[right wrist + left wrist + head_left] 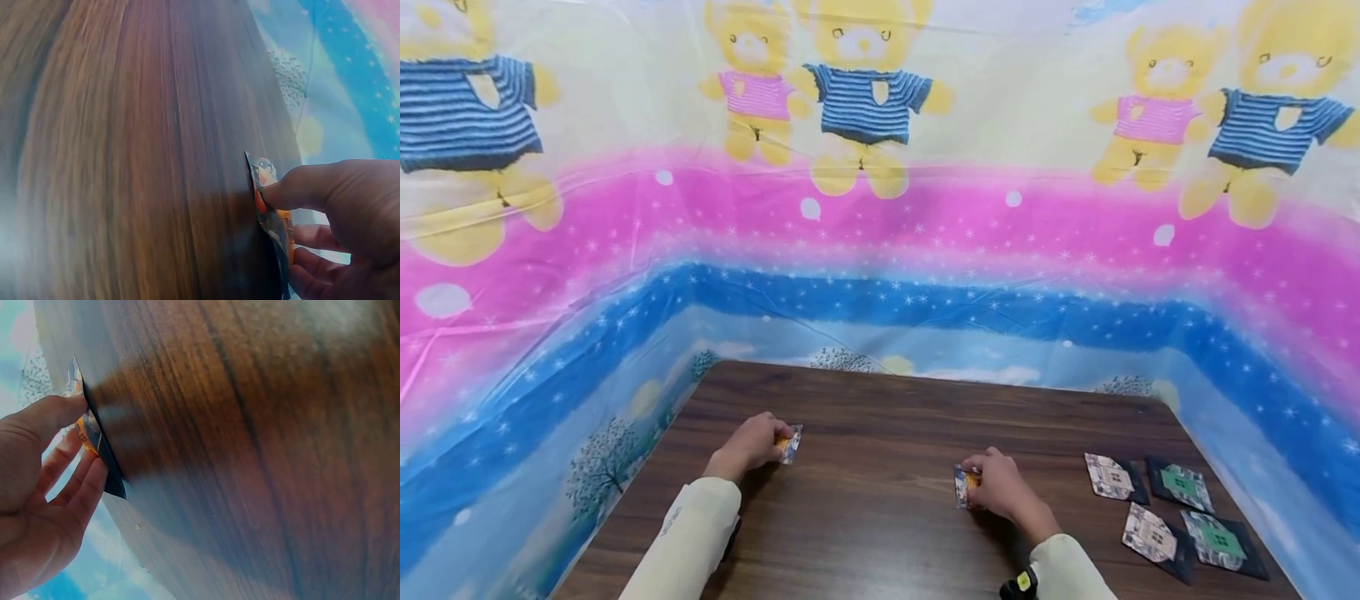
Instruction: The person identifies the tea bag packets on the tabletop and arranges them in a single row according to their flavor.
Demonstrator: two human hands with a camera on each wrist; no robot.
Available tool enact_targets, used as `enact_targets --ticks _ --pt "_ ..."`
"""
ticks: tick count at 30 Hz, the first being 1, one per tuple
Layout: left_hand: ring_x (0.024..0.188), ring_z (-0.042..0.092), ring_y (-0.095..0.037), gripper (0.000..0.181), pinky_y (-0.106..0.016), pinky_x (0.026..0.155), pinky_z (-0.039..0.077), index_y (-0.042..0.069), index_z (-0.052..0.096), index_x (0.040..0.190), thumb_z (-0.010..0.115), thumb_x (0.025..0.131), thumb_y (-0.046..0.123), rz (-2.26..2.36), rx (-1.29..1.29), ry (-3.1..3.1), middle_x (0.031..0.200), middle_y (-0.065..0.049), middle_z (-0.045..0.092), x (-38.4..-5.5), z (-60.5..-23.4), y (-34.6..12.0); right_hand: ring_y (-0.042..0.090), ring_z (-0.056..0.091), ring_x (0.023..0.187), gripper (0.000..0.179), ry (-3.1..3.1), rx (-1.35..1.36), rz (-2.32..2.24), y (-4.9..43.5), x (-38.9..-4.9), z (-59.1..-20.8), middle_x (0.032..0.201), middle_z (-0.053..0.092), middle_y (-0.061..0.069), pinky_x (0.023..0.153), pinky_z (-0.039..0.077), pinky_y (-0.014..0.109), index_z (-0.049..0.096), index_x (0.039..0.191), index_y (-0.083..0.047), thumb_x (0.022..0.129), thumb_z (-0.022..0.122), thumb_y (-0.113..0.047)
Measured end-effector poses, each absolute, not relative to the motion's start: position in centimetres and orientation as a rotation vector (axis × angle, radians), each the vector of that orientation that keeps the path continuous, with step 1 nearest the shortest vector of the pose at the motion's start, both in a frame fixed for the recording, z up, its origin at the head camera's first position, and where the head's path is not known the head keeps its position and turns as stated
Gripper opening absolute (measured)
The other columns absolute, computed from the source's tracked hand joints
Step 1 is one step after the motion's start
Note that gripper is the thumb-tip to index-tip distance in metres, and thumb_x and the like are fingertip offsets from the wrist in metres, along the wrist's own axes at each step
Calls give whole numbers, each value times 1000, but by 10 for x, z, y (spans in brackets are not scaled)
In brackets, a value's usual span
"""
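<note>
On the left part of the dark wooden table, my left hand (758, 442) pinches a small flat packet (792, 445) with an orange and whitish patterned front. The left wrist view shows thumb and fingers on the face of this packet (112, 474) and its dark back toward the wood. Right of the table's middle, my right hand (1006, 485) grips a similar orange-marked packet (960, 492). In the right wrist view, the thumb presses the upper part of that packet (266, 167) while the fingers hold its lower side. Each packet stays close to the tabletop.
Several dark-edged packets lie at the table's right side: two with beige fronts (1108, 477) and two with green fronts (1180, 483). The brown table (865, 417) is enclosed at the back and sides by a bear-printed cloth (880, 292).
</note>
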State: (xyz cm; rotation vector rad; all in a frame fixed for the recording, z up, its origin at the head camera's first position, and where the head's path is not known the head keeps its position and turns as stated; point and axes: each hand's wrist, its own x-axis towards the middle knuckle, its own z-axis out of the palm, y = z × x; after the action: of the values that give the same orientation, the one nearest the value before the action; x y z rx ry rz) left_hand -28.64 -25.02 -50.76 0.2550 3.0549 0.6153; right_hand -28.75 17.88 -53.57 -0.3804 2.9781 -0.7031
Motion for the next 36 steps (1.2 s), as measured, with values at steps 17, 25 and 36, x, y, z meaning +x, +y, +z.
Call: enact_targets --ticks 17,25,36 --pt "91 57 -24 27 -49 92 54 8 77 113 78 86 3 615 222 3029 112 -14 63 -286 -509 -254 27 50 91 38 2960 -492 -757 118 -300 -538 112 61 13 80 48 43 76 113 -11 76 86 -13" --pt "89 56 -22 25 -46 89 54 8 77 111 77 87 2 614 225 3033 110 -12 63 -285 -510 -256 27 50 92 36 2963 -525 -744 82 -306 -539 114 61 14 82 47 43 77 113 -12 78 84 -17" --pt "91 57 -23 28 -48 93 54 9 77 114 79 87 6 588 218 3017 112 -13 63 -290 -505 -252 27 49 93 38 2967 -583 -714 34 -311 -534 115 62 14 82 41 41 76 116 -11 80 82 -18"
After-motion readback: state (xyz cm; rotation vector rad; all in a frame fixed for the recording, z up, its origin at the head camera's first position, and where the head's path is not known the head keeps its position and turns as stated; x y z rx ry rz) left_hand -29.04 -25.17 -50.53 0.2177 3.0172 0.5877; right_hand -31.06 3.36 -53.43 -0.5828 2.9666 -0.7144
